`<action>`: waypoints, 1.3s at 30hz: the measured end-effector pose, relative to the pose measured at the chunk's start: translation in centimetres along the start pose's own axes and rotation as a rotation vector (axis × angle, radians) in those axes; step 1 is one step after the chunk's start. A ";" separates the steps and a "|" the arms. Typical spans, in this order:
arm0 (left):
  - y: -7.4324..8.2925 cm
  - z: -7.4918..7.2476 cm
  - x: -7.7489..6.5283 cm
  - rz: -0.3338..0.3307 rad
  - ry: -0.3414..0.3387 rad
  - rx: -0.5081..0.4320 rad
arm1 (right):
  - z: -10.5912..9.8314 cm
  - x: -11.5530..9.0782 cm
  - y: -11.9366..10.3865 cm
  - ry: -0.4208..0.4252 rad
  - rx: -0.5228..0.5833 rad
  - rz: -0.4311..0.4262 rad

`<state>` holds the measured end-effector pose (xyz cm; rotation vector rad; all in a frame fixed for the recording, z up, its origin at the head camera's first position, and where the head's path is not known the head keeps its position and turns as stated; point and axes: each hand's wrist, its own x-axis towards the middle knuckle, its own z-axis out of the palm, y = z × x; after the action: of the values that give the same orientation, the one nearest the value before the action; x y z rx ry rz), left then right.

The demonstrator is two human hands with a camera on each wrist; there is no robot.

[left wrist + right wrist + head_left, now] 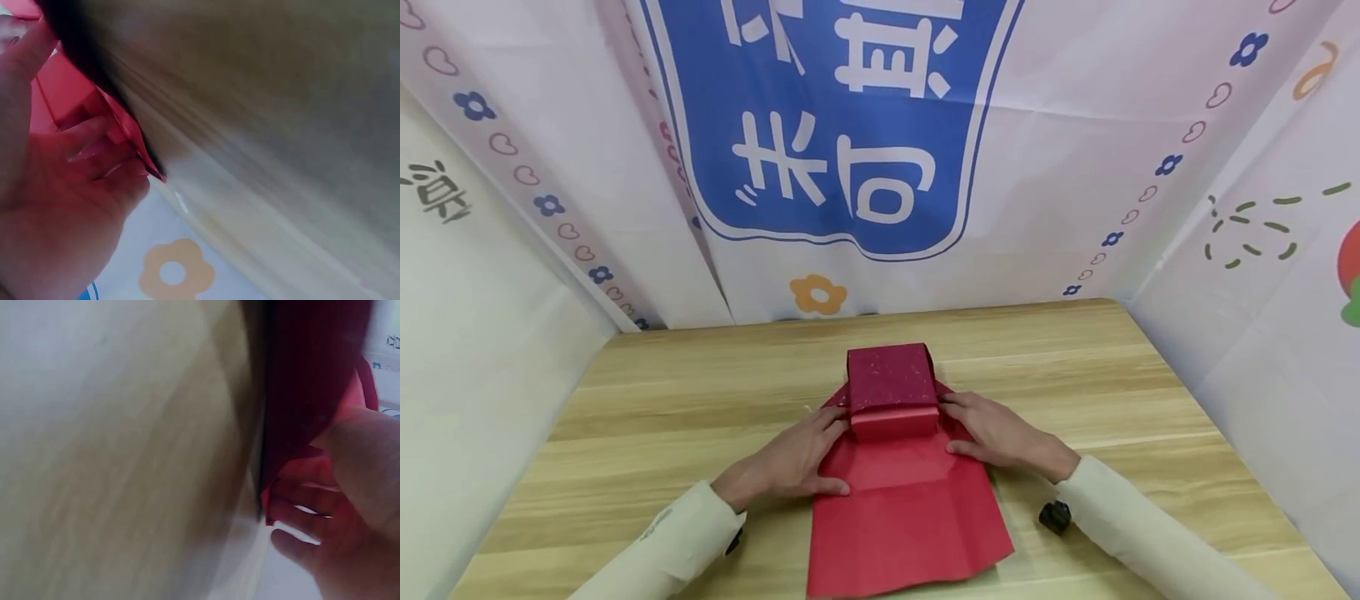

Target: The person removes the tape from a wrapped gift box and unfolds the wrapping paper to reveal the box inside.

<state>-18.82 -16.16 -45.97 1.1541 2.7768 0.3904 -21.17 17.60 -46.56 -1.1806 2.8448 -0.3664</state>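
A red box (891,377) with a dark red speckled top stands on a creased sheet of red paper (902,533) that spreads toward me. The paper is folded up over part of the box's sides. My left hand (797,457) touches the box's left side with its fingers, its thumb lying over the paper. On the other side, my right hand (1000,429) rests its fingers against the right flap, thumb on the paper. In the left wrist view the left fingers (94,134) press on the red paper; the right fingers (306,509) do likewise in the right wrist view.
The wooden table (685,400) runs back to a white printed cloth (1045,192) with a blue sign. White cloth panels also enclose the left and right sides. A small black object (1055,517) shows beside the right cuff.
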 end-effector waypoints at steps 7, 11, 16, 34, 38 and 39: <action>-0.4 -0.4 1.2 0.000 0.294 0.064 | -0.1 1.8 0.3 0.242 -0.011 0.013; -0.6 -1.2 2.2 -0.069 0.381 0.010 | -0.5 2.7 0.7 0.293 0.194 0.108; -0.6 -2.0 2.9 -0.122 0.212 -0.205 | -0.8 3.5 1.4 0.216 0.502 0.101; 0.0 -3.3 3.6 -0.146 0.126 -0.224 | -0.5 4.3 0.8 0.083 0.574 0.084; 0.1 -3.2 3.7 -0.117 0.133 -0.149 | -0.4 4.5 0.6 0.098 0.503 0.108; 0.1 -3.2 3.8 -0.107 0.139 -0.132 | -0.4 4.6 0.5 0.101 0.492 0.111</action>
<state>-22.05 -14.06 -42.85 0.9794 2.8633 0.6543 -24.81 14.83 -46.02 -0.9216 2.6433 -1.0677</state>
